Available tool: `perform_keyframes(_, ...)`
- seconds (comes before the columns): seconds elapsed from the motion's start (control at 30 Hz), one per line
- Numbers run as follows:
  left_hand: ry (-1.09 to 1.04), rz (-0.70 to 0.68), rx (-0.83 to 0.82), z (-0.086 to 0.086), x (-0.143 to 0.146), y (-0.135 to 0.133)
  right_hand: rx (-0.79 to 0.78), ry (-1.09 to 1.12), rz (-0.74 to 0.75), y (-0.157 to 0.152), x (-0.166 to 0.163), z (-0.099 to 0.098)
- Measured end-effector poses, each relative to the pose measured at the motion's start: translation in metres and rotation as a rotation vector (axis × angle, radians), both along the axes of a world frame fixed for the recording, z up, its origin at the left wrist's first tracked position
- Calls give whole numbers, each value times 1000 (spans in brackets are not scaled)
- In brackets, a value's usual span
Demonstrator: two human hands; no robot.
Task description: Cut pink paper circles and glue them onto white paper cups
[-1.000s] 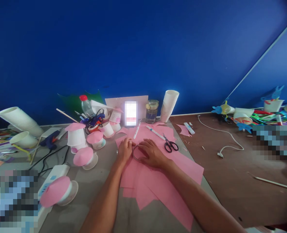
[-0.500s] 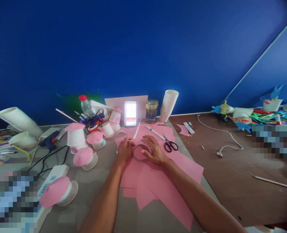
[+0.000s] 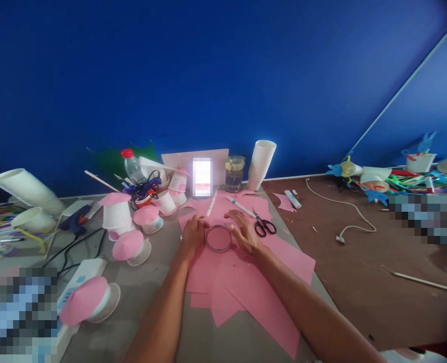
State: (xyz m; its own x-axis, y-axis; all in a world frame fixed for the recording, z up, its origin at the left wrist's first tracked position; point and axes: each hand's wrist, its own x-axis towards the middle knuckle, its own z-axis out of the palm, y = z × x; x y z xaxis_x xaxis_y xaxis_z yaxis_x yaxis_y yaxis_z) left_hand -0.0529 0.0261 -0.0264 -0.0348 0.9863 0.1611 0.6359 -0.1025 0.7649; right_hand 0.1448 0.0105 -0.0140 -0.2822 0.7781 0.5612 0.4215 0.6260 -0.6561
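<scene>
A round ring-like object (image 3: 218,251) lies flat on pink paper (image 3: 208,275), and pink shows through its middle. My left hand (image 3: 193,234) rests at its left edge, fingers bent and lying on the paper; whether it touches the ring I cannot tell. To the right of the ring, my right hand (image 3: 245,234) is open with thumb and fingers apart, holding nothing. Black-handled scissors (image 3: 261,226) lie just beyond that hand. A white marker (image 3: 240,206) and a second white pen (image 3: 212,203) lie on the paper behind both hands.
At left stand white cups with pink paper cones (image 3: 128,245), a power strip (image 3: 80,282) and a glue gun (image 3: 75,222). Along the back are a bright phone (image 3: 202,176), a glass jar (image 3: 234,176) and stacked cups (image 3: 262,164). A white cable (image 3: 344,201) crosses the brown table.
My right hand has shifted a little to the right, its thumb coming off the ring. My left hand has stayed almost where it was.
</scene>
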Motion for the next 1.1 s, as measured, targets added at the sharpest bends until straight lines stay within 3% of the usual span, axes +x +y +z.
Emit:
perform_keyframes(0.1,4,-10,71,5,2,-4,15,41,-67,3,3,-1)
perform_keyframes(0.23,38,-71,293,15,7,-12,63,187,-294,13,17,-3)
perform_keyframes(0.3,75,-169,355,19,9,-16,65,261,-435,20,26,-5)
perform_keyframes(0.43,196,-430,244,24,16,-23,49,304,-604,32,45,-10)
perform_keyframes(0.67,349,-556,65,21,20,-28,70,245,-636,36,51,-13)
perform_keyframes(1.1,367,-605,-2,17,16,-24,68,-2,-671,47,63,-19)
